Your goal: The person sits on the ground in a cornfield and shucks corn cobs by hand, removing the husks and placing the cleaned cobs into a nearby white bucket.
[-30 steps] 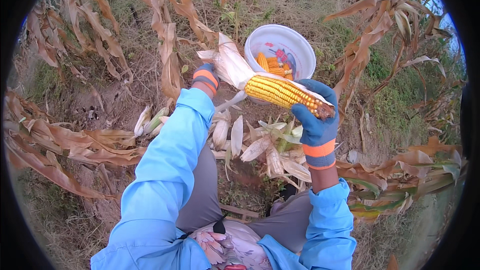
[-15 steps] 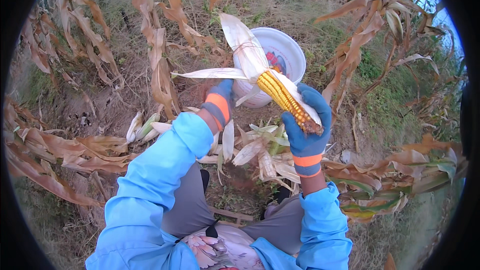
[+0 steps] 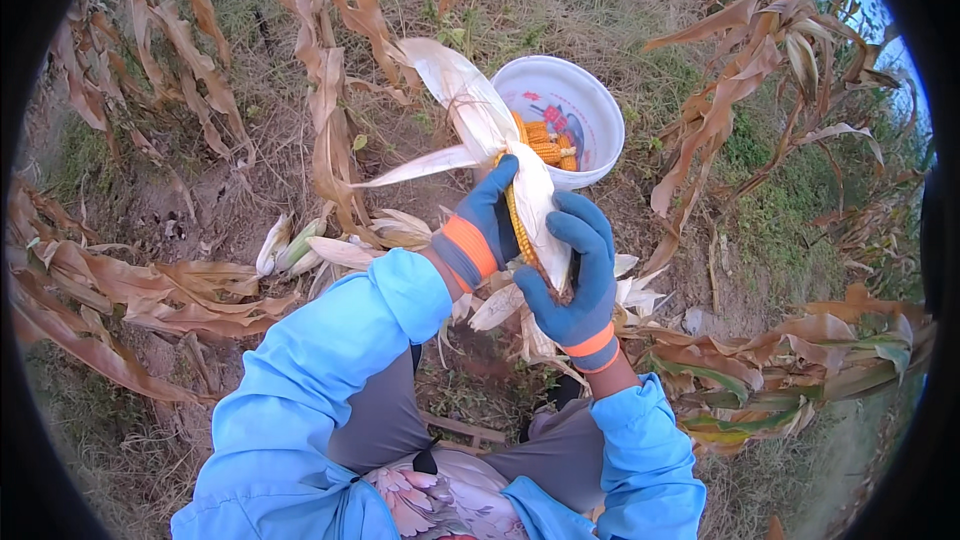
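Between my two gloved hands is an ear of corn (image 3: 519, 225), yellow kernels showing along its left side. Pale dry husk (image 3: 540, 210) still covers its right side, and peeled husk leaves (image 3: 455, 85) spread from its far end. My left hand (image 3: 488, 215), in a blue glove with an orange cuff, is closed around the ear's left side near the middle. My right hand (image 3: 578, 275) grips the near tip, thumb on one side and fingers on the other. Just beyond stands a white bucket (image 3: 605, 125) with several husked yellow cobs (image 3: 548, 148) in it.
Loose husks (image 3: 495, 308) lie on the ground below my hands. Several unhusked ears (image 3: 290, 248) rest at left. Dry corn stalks (image 3: 325, 120) stand beyond on the left, others (image 3: 725, 100) on the right. Fallen leaves and stalks (image 3: 790, 360) lie at lower right.
My left hand has moved right and taken hold of the ear. The ear has turned, so its husked-over side faces up more. My right hand has shifted left and nearer; cobs in the bucket show more.
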{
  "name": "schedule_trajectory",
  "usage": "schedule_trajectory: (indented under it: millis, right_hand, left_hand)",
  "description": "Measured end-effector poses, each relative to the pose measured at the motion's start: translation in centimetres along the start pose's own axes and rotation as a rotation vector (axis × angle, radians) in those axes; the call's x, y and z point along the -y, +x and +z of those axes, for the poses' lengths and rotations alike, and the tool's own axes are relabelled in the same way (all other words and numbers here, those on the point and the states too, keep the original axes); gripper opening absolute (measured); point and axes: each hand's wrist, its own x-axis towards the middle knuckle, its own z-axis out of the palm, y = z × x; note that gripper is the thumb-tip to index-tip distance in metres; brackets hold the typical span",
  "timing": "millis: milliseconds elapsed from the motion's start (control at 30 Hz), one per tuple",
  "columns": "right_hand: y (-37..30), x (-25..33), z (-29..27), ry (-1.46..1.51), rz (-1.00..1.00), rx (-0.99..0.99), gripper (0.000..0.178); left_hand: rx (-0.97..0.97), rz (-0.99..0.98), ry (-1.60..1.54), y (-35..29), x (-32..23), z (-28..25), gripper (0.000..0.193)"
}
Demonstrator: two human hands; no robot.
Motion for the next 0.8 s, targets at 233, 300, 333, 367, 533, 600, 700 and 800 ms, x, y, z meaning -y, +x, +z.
schedule_trajectory:
  millis: [233,300,333,367,533,600,700,800]
  right_hand:
    - [-0.6,0.0,0.7,-0.09,0.129,-0.016,0.048]
    - [-0.5,0.2,0.8,-0.079,0.128,-0.026,0.044]
    - [-0.4,0.2,0.7,-0.058,0.129,-0.041,0.041]
    - [-0.4,0.2,0.7,-0.036,0.131,-0.055,0.037]
    - [-0.8,-0.3,0.0,0.069,0.211,-0.127,0.018]
    - [-0.9,-0.6,0.0,0.026,0.22,-0.14,0.016]
    - [-0.9,-1.1,-0.3,0.049,0.298,-0.189,0.015]
    - [-0.5,-1.3,-1.2,0.192,0.522,-0.293,0.018]
  left_hand:
    - [-0.003,0.115,0.012,0.8,-1.6,-0.9,0.044]
    - [-0.016,0.143,0.03,1.0,-1.5,-1.2,0.043]
    - [-0.024,0.156,0.04,1.0,-1.5,-1.2,0.043]
    - [-0.028,0.157,0.023,0.8,-1.5,-1.2,0.042]
    - [-0.02,0.186,0.143,0.5,-1.4,-0.1,0.042]
    - [0.012,0.178,0.162,0.4,-1.6,0.1,0.041]
    - [0.022,0.182,0.206,0.5,-1.6,0.1,0.041]
    - [-0.026,0.205,0.274,0.4,-1.2,0.1,0.041]
